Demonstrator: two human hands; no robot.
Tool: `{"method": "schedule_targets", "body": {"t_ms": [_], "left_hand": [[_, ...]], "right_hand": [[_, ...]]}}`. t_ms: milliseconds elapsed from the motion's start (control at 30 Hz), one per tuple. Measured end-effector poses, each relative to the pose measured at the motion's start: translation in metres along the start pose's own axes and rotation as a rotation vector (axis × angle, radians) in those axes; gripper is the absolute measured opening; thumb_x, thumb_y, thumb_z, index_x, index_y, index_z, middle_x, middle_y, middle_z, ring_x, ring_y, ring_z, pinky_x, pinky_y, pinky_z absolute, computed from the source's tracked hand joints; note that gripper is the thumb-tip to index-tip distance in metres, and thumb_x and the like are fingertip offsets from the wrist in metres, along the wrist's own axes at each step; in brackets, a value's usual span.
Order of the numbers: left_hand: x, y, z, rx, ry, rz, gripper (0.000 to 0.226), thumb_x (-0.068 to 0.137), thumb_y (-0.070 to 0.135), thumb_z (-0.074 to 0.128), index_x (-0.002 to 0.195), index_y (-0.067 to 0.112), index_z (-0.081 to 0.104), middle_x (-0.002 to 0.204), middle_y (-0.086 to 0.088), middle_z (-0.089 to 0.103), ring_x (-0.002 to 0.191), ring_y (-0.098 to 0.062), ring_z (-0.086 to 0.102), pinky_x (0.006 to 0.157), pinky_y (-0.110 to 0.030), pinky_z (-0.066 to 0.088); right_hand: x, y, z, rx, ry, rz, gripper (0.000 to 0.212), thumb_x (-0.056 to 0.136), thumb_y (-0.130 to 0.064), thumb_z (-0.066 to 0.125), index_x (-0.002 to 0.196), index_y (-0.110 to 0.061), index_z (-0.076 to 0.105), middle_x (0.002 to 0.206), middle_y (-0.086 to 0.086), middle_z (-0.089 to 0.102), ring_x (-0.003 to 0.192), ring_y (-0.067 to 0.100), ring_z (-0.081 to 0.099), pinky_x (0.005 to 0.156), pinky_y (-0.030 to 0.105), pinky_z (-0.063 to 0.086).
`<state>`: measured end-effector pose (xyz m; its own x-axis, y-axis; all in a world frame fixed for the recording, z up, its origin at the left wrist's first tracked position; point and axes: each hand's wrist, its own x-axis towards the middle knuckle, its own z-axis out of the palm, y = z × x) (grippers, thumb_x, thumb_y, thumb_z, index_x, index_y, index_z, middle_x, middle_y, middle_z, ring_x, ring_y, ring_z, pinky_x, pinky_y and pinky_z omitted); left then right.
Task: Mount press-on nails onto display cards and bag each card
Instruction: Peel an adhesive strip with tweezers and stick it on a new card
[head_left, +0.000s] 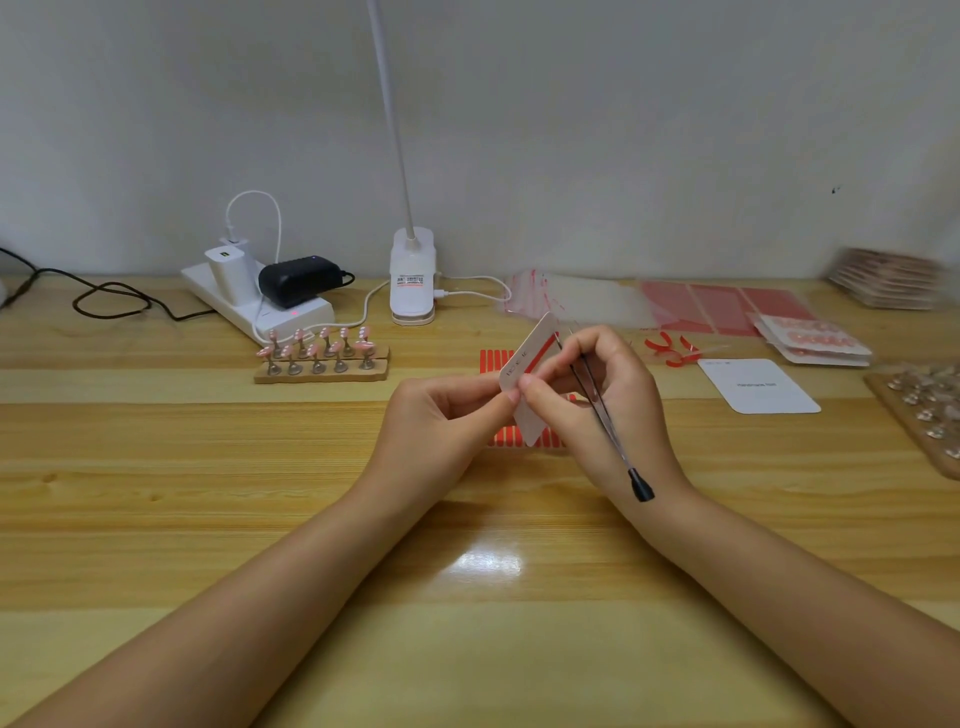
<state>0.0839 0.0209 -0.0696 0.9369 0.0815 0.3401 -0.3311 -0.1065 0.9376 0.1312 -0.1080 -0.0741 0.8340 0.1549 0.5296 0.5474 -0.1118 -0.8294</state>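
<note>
White card (524, 366), light and stiff: my left hand (441, 415) pinches its lower edge, my right hand (597, 395) grips tweezers (602, 410) against its red strip (543, 353), above the surface's middle.

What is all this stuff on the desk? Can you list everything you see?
display card: one held, white with a red strip, between both hands
blank card: one, white, lying right of the hands
tweezers: one, black, in the right hand
red strip sheet: one, on the desk behind the held card
nail stand: one wooden base, pink nails on pegs, left of centre
clear bags: a pile, red-edged, back right
power strip: one, white, with plugs, back left
clip lamp: one, white, back centre
left hand: pinches the card
right hand: holds tweezers, touches the card
</note>
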Motion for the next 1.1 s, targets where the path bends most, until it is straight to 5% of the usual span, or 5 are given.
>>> {"method": "schedule_targets", "body": {"t_ms": [267, 533, 700, 967, 1100], "left_hand": [[0.000, -0.002, 0.002, 0.077, -0.010, 0.069, 0.022, 0.085, 0.004, 0.062, 0.106, 0.005, 0.068, 0.092, 0.008, 0.071, 0.089, -0.003, 0.067, 0.071, -0.012, 0.049], [-0.001, -0.001, 0.001, 0.124, 0.010, 0.096, 0.022, 0.085, 0.004, 0.062, 0.107, 0.004, 0.068, 0.097, -0.001, 0.072, 0.095, -0.008, 0.067, 0.082, -0.021, 0.053], [-0.001, -0.002, 0.000, 0.116, 0.016, 0.080, 0.023, 0.085, 0.004, 0.062, 0.107, 0.000, 0.067, 0.097, -0.007, 0.072, 0.095, -0.012, 0.067, 0.086, -0.029, 0.053], [-0.001, -0.002, 0.000, 0.010, 0.032, 0.037, 0.024, 0.082, 0.005, 0.063, 0.100, 0.020, 0.067, 0.089, 0.015, 0.069, 0.083, 0.000, 0.067, 0.068, -0.011, 0.049], [-0.001, -0.001, 0.000, 0.029, 0.026, 0.047, 0.023, 0.083, 0.007, 0.063, 0.102, 0.018, 0.067, 0.089, 0.014, 0.070, 0.084, -0.001, 0.067, 0.069, -0.012, 0.050]], "right_hand": [[0.000, -0.008, 0.002, -0.004, 0.017, 0.066, 0.037, 0.066, -0.002, 0.073, 0.071, -0.026, 0.046, 0.058, -0.011, 0.060, 0.058, -0.002, 0.059, 0.053, 0.010, 0.045], [-0.001, -0.013, 0.004, 0.016, 0.024, 0.074, 0.037, 0.065, 0.001, 0.072, 0.072, -0.025, 0.046, 0.055, -0.011, 0.060, 0.053, -0.004, 0.058, 0.046, 0.006, 0.040], [-0.002, -0.010, 0.001, 0.042, 0.004, 0.047, 0.039, 0.066, 0.004, 0.073, 0.073, -0.024, 0.046, 0.059, -0.013, 0.061, 0.057, -0.005, 0.061, 0.050, 0.005, 0.042], [-0.001, -0.007, -0.002, 0.072, -0.018, 0.028, 0.033, 0.073, 0.001, 0.069, 0.074, -0.021, 0.045, 0.080, 0.011, 0.067, 0.075, 0.015, 0.069, 0.066, 0.026, 0.056], [-0.002, -0.007, -0.002, 0.048, -0.035, -0.003, 0.034, 0.072, -0.001, 0.072, 0.075, -0.021, 0.045, 0.077, 0.006, 0.068, 0.074, 0.012, 0.069, 0.065, 0.023, 0.055]]}}
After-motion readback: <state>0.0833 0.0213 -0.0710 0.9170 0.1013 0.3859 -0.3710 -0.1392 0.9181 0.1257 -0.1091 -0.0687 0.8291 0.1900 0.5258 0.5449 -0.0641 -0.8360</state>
